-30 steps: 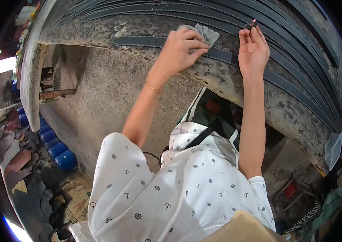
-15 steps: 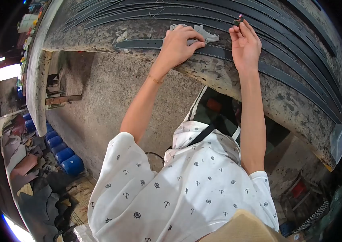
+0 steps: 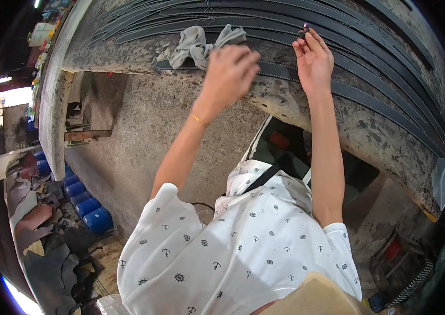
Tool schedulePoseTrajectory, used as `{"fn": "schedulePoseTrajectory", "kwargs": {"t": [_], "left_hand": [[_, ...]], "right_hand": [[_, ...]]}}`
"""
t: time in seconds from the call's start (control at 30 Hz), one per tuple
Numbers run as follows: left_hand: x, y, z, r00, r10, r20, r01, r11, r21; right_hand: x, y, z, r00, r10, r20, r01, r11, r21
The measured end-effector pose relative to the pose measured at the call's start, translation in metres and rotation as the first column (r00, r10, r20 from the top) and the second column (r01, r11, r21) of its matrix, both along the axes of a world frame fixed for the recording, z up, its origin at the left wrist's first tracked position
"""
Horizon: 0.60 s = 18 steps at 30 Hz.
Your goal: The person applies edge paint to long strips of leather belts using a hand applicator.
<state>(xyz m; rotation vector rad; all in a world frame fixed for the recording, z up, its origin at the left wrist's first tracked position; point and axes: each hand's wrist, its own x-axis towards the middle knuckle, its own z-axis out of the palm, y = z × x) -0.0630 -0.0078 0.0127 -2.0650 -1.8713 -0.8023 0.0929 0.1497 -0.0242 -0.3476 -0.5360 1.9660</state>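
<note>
My left hand (image 3: 230,76) is smeared by motion over the front edge of the workbench. A crumpled grey cloth (image 3: 195,46) lies just beyond its fingers, and I cannot make out whether they grip it. The cloth covers part of a dark belt (image 3: 280,71) with pale edge stitching, which runs along the bench edge under both hands. My right hand (image 3: 314,65) is raised palm-up over the belt. Its thumb and fingertips pinch a small dark object (image 3: 303,34) with a bright pink tip, too small to identify.
Several more dark stitched belts (image 3: 369,68) lie side by side across the stained workbench (image 3: 377,128). A clear plastic container (image 3: 442,181) is at the bench's right end. Blue drums (image 3: 96,220) and leather scraps (image 3: 57,257) are on the left. A wooden stool (image 3: 393,257) stands lower right.
My left hand has lifted off the belt and is blurred. The grey cloth has shifted left and spread out over the belt's end. My right hand keeps its pinch on the small object.
</note>
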Motion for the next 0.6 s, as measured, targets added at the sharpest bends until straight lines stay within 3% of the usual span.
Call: {"fn": "schedulePoseTrajectory", "kwargs": {"t": [0.17,0.6], "left_hand": [[0.009,-0.007,-0.023,0.999,-0.039,0.019,0.039,0.999,0.013],[0.014,-0.010,-0.013,0.998,0.033,0.048,-0.030,0.998,-0.047]], "right_hand": [[0.002,0.000,0.000,1.000,-0.001,0.030,0.000,1.000,0.020],[-0.006,-0.004,-0.001,0.998,-0.016,0.058,0.015,1.000,0.024]]}}
